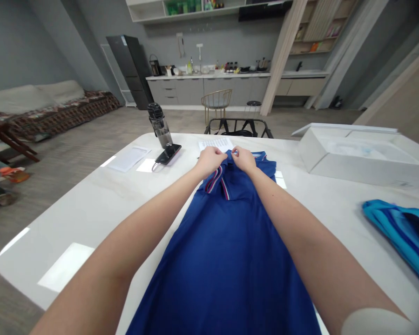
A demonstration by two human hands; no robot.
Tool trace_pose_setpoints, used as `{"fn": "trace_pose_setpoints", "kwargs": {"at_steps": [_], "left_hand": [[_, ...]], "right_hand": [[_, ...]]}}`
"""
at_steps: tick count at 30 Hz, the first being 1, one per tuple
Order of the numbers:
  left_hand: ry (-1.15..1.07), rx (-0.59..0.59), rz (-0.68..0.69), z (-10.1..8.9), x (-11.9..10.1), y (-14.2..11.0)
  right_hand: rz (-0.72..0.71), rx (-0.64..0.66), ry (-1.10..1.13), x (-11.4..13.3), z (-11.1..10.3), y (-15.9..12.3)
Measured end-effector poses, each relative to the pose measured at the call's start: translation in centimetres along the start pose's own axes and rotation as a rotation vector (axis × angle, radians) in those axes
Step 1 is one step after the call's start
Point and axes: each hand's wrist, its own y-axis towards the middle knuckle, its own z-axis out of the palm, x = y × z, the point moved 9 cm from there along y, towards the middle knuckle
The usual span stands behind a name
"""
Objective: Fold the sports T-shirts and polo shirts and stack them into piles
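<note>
A dark blue garment (230,246) with red, white and blue striped trim lies lengthwise on the white table (125,209), its near end running out of the bottom of view. At its far end, by what looks like the collar, my left hand (212,160) pinches the fabric between thumb and fingers. Just to the right, my right hand (243,159) grips the same cloth, fingers closed on it. The two hands are close together but apart. Small details between the fingertips are too fine to make out.
Beyond the hands lies a printed sheet (216,143). To the left are a water bottle (161,126), a phone (168,154) and a white paper (129,158). On the right stand a white box (363,160) and folded turquoise-blue cloth (401,232). A black-framed chair (239,124) is behind the table.
</note>
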Motion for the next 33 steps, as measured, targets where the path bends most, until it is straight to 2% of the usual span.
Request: {"fn": "trace_pose_setpoints", "kwargs": {"at_steps": [2, 4, 6, 9, 11, 14, 17, 21, 24, 27, 29, 31, 33], "left_hand": [[-0.225, 0.138, -0.125, 4.9, 0.5, -0.3], [-0.265, 0.245, -0.210, 8.2, 1.5, -0.6], [-0.026, 0.224, -0.154, 9.0, 2.6, 0.1], [0.496, 0.129, 0.205, 8.9, 2.4, 1.7], [0.693, 0.152, 0.386, 10.0, 2.5, 2.7], [0.865, 0.212, 0.475, 11.9, 3.2, 4.5], [0.969, 0.245, 0.446, 13.2, 4.0, 6.4], [0.987, 0.264, 0.368, 13.3, 5.2, 8.2], [0.916, 0.244, 0.365, 12.2, 5.7, 8.9], [0.800, 0.078, 0.354, 9.4, 5.4, 9.2], [0.728, -0.042, 0.346, 7.6, 4.7, 9.1], [0.669, -0.104, 0.346, 6.9, 3.7, 9.0], [0.639, -0.105, 0.351, 7.3, 2.8, 9.1]], "right_hand": [[0.051, 0.001, 0.021, -3.1, -1.4, -1.1], [0.104, 0.038, 0.007, -5.8, -2.4, -2.6], [0.132, 0.139, -0.010, -7.8, -2.7, -4.4], [0.132, 0.320, -0.017, -9.1, -2.3, -7.6], [0.133, 0.374, -0.046, -9.4, -2.3, -9.5], [0.169, 0.364, -0.106, -9.7, -2.6, -11.4], [0.205, 0.318, -0.089, -10.1, -2.7, -12.2], [0.178, 0.217, 0.094, -9.9, -2.6, -12.3], [0.195, 0.141, 0.337, -9.6, -2.8, -12.4], [0.305, 0.036, 0.557, -10.0, -4.0, -12.4], [0.347, -0.015, 0.617, -10.2, -5.6, -12.0], [0.362, -0.034, 0.636, -10.6, -7.4, -10.9], [0.402, -0.025, 0.639, -11.6, -8.8, -9.3]]}}
